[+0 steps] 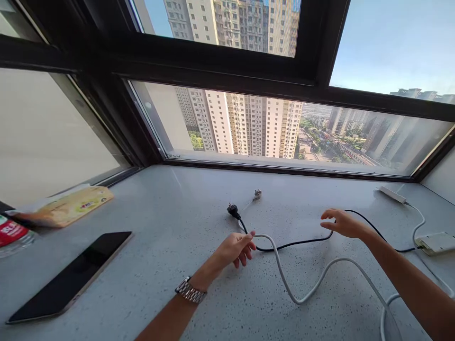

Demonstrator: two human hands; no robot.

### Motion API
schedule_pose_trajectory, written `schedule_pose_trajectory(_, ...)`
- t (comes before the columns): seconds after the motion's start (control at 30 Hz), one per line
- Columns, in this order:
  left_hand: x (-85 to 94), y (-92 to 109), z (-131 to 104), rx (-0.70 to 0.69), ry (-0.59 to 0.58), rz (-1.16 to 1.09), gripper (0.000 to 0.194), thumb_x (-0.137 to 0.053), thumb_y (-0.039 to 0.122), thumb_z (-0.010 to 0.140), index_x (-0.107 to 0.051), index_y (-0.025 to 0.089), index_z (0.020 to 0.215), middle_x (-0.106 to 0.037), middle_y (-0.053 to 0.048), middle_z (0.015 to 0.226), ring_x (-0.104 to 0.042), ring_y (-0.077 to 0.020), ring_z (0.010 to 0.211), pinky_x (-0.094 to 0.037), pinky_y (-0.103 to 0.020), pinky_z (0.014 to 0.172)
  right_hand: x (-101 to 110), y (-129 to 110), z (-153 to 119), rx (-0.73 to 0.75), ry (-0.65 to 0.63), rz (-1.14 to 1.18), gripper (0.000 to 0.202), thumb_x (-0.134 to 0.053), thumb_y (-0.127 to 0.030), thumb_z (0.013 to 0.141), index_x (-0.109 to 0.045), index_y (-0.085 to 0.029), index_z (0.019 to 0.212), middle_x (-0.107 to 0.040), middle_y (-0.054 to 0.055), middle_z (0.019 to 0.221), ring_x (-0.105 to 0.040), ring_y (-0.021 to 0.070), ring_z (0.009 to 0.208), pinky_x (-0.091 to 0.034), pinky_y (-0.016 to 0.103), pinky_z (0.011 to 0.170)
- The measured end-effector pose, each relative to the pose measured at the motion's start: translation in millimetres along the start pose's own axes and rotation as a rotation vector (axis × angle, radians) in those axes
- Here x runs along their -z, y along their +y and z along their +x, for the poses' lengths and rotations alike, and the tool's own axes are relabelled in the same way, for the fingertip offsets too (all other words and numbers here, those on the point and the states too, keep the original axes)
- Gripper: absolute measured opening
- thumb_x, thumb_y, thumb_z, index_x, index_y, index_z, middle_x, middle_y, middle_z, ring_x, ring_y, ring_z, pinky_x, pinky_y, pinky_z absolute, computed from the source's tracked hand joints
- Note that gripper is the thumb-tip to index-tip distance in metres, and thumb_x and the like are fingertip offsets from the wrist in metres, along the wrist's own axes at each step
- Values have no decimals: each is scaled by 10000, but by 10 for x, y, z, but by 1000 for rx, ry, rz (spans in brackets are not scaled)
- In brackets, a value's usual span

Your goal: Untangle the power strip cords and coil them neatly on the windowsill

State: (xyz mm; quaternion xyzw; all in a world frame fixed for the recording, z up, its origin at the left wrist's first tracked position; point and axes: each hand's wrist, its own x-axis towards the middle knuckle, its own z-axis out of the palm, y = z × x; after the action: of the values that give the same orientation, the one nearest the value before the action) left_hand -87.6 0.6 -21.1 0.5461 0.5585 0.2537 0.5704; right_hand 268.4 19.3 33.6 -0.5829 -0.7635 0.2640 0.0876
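My left hand (236,248), with a metal-banded watch (191,290) at the wrist, is closed with thumb and forefinger pinching the white cable (302,301). A black power cord (295,244) runs close by these fingers; whether they also touch it is hidden. Its black plug (233,210) lies just beyond the hand, prongs pointing away. A small pale plug (257,194) rests farther back. On the right, my right hand (343,223) is curled around the black cord, which passes between thumb and fingers and comes out behind the hand.
A dark-screened tablet (71,279) lies at left, near a yellow tissue pack (81,206) and a red-labelled bottle (14,234). At right are a white adapter box (439,242) and a slim white bar (391,194) with a cord. Dark-framed windows (227,78) border the speckled ledge (159,265).
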Motion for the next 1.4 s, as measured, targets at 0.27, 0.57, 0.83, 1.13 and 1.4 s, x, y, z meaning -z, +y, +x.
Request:
schedule_pose_trajectory(0.27,-642,474,166,-66,-48,-783,166,-637,275,818,-618,118,868,-708,-119,844,-648,-146,634,-513,-228,591,-772,-1101,25,180,-57,339,294,-544,-364,852,-585,-140,1037,-621,14,696,-531,145,614,-367,239,545)
schedule_pose_trajectory(0.57,-492,790,347,37,176,-1000,143,-531,153,871,-641,123,783,-643,-14,645,-589,-98,561,-446,-215,546,-925,-1352,-14,203,141,527,237,-561,-398,843,-603,-164,838,-517,-32,628,-427,103,564,-316,218,509)
schedule_pose_trajectory(0.83,-437,991,5,-134,-248,-1001,172,-481,106,847,-649,92,880,-630,-45,688,-606,-118,621,-506,-228,648,-1255,-1397,259,358,-96,826,252,-539,-372,855,-592,-160,730,-575,5,689,-537,141,695,-423,260,659)
schedule_pose_trajectory(1.13,-22,1083,-130,-181,-196,-1290,353,-258,221,1009,-537,78,847,-339,86,493,-303,-21,300,-269,-115,296,-479,-1379,-447,454,-253,108,180,-485,-317,901,-590,-174,872,-478,-37,613,-372,96,541,-265,220,518)
schedule_pose_trajectory(1.4,296,985,-51,-291,4,-1325,395,-239,247,1012,-486,136,725,-288,86,458,-286,-49,307,-213,-163,308,-427,-1080,-274,348,-180,-119,253,-429,-325,936,-544,-185,759,-480,-19,624,-352,109,539,-214,240,506)
